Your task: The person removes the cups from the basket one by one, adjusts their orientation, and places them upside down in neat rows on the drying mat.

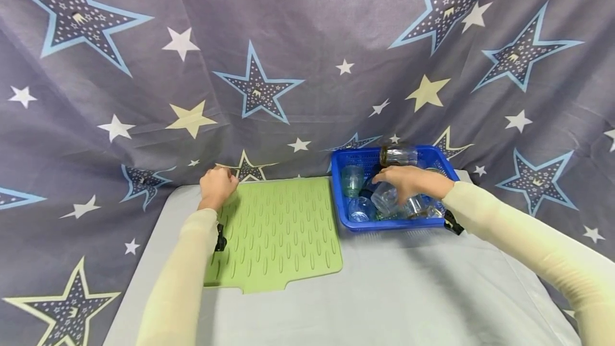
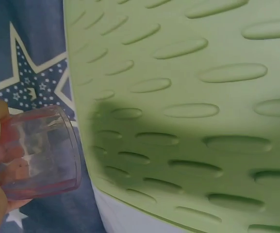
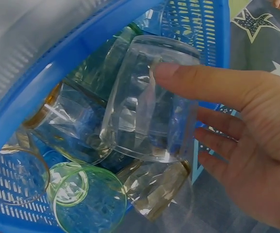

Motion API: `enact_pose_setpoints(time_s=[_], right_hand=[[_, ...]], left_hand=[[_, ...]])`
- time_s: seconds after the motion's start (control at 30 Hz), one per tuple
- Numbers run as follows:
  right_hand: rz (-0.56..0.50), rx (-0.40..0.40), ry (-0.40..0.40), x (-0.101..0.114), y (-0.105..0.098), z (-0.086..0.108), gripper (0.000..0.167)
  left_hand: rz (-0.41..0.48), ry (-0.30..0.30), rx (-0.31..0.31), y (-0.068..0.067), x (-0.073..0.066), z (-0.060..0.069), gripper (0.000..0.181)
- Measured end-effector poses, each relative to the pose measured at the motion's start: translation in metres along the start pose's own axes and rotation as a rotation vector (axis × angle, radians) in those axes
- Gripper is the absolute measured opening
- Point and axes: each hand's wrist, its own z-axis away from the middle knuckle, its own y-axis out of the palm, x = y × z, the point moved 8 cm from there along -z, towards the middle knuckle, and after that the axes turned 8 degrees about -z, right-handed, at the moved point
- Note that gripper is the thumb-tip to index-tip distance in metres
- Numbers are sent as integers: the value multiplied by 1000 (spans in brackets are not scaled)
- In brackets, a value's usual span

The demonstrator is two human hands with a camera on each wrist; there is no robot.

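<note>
Currently, your left grip (image 1: 218, 188) is clamped round a cup (image 2: 38, 153) beside the far-left corner of the mat (image 1: 283, 228); your right grip (image 1: 413, 179) pinches the tumbler (image 3: 135, 116), tilted in the basket (image 1: 384, 225), right. Both appear light, stiff, slippery, possibly fragile: hold mid-wall, without squeezing.

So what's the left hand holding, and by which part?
Left hand grips a clear cup at the end farther from the green mat; rim or base unclear.

We log a cloth-backed work spot, room type unclear: starry cloth (image 1: 298, 25) behind the right hand (image 1: 410, 180), pale table (image 1: 384, 292) below.
</note>
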Motion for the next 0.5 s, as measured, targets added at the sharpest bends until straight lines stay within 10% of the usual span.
enact_pose_setpoints(time_s=[0.5], right_hand=[[47,6,60,-12,14,-9,83]], left_hand=[[-4,21,32,30,13,4,25]])
